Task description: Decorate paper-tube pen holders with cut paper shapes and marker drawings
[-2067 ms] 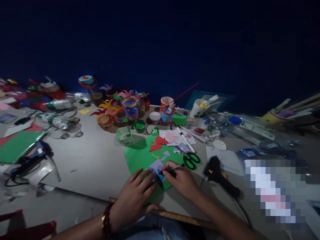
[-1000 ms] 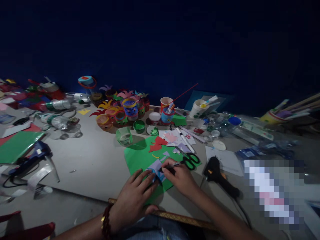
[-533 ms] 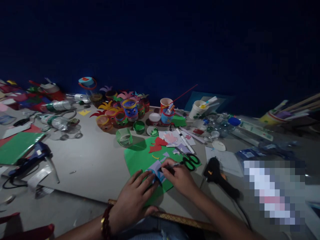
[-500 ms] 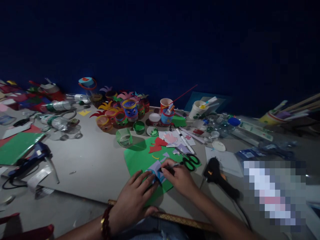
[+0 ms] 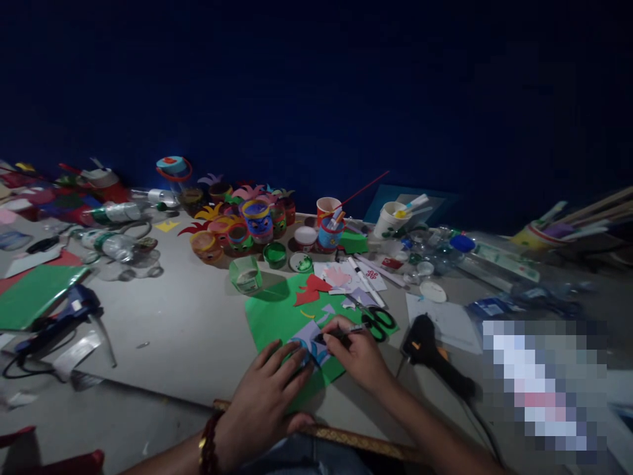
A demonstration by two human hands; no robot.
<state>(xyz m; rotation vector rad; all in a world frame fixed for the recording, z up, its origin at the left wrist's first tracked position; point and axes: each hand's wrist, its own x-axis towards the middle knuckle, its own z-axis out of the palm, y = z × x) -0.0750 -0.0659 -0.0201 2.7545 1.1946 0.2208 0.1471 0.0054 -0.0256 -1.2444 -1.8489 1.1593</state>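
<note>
1. Right hand (image 5: 357,353)'s got a dark pen (image 5: 341,331) pinched over the purple paper (image 5: 308,332).
2. Left hand (image 5: 270,389) is flat, fingers slightly spread, on the green sheet (image 5: 271,310), beside that purple paper.

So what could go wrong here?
The pen in the right hand could slip and mark the left hand, whose fingers are close. The open pot of green paint could tip onto the nearby green sheet. The black glue gun beside the right forearm might burn it, if hot; I can't tell.
</note>
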